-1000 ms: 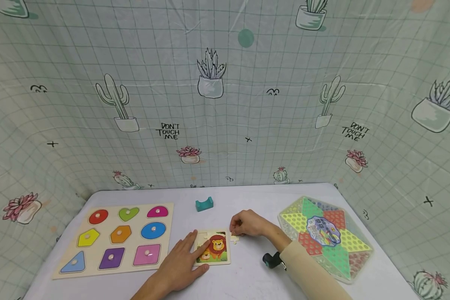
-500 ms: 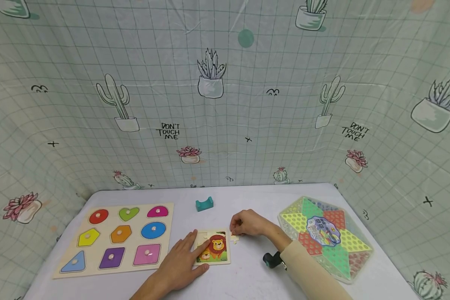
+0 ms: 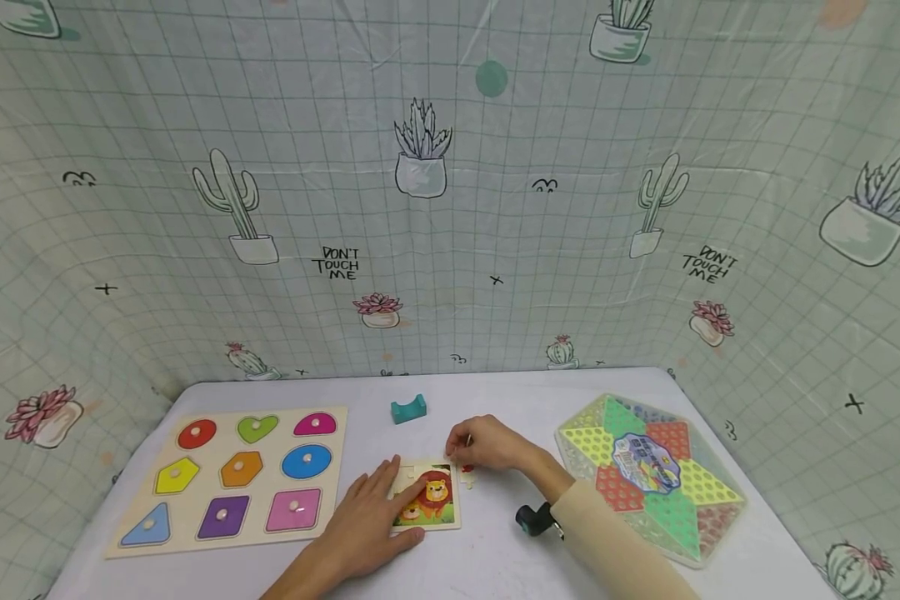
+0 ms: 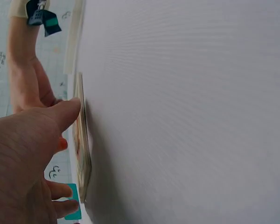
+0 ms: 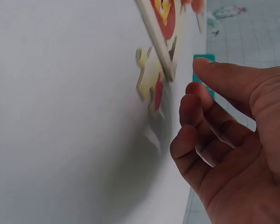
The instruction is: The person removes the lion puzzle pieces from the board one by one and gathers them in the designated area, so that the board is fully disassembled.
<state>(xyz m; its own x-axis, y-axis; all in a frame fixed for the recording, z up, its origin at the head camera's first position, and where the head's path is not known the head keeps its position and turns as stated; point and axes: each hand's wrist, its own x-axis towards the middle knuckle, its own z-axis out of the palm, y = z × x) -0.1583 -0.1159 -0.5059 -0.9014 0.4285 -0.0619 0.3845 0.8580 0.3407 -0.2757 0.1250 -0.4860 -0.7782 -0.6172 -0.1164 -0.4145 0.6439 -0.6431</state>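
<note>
My left hand [image 3: 367, 525] lies with straight fingers across the left side of a small square lion jigsaw puzzle [image 3: 435, 492], its index finger on the picture. The puzzle's light wooden edge shows beside my thumb in the left wrist view. Just beyond the puzzle's top right corner is my right hand [image 3: 487, 442], fingers bent and thumb close to the index fingertip. I cannot tell whether a piece sits between those fingertips. Beneath it, a loose cream jigsaw piece with a red patch [image 5: 149, 77] lies on the table, right against the puzzle's edge.
A board of knobbed coloured shapes [image 3: 258, 517] lies to the left. On the right is a hexagonal star-pattern game board [image 3: 648, 462]. A teal block with a curved top [image 3: 408, 409] stands behind the puzzle. The right wrist carries a black device [image 3: 534, 520].
My right hand has shifted slightly left and up, from over the loose piece toward the puzzle's top right corner. My left hand has slid slightly right, still on the puzzle.
</note>
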